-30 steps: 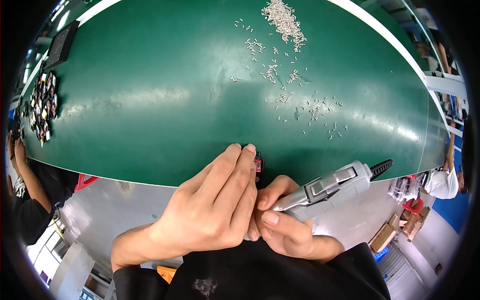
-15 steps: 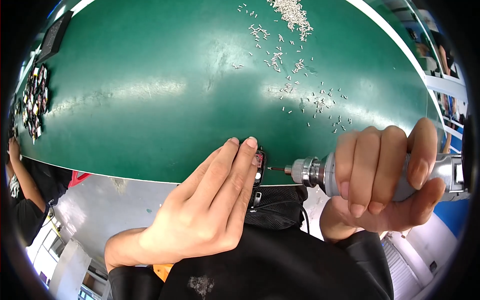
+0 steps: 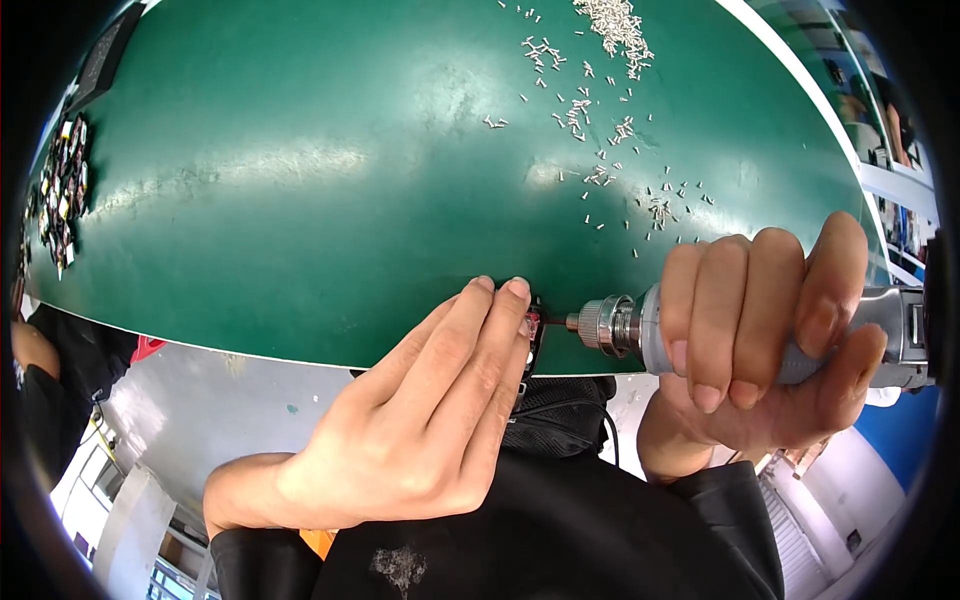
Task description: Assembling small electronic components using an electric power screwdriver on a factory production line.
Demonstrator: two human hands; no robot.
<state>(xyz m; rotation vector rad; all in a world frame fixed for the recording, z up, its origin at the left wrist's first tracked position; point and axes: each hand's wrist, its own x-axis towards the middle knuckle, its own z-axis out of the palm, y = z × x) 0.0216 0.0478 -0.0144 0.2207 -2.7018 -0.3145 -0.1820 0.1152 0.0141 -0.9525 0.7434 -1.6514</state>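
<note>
Straight-fingered left hand [image 3: 410, 415] laid over a small dark, red-faced device [image 3: 536, 338], its grip hidden, right hand [image 3: 745, 330] wrapped round a smooth grey cylindrical screwdriver [image 3: 648, 330], glossy green tabletop's [image 3: 300, 240] near edge beneath the device, slim silvery screws [image 3: 615, 30] heaped far right.

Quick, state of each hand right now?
Left hand: fingers extended over the small dark device; thumb hidden, so its grip can't be told.
Right hand: closed around the grey power driver.
</note>
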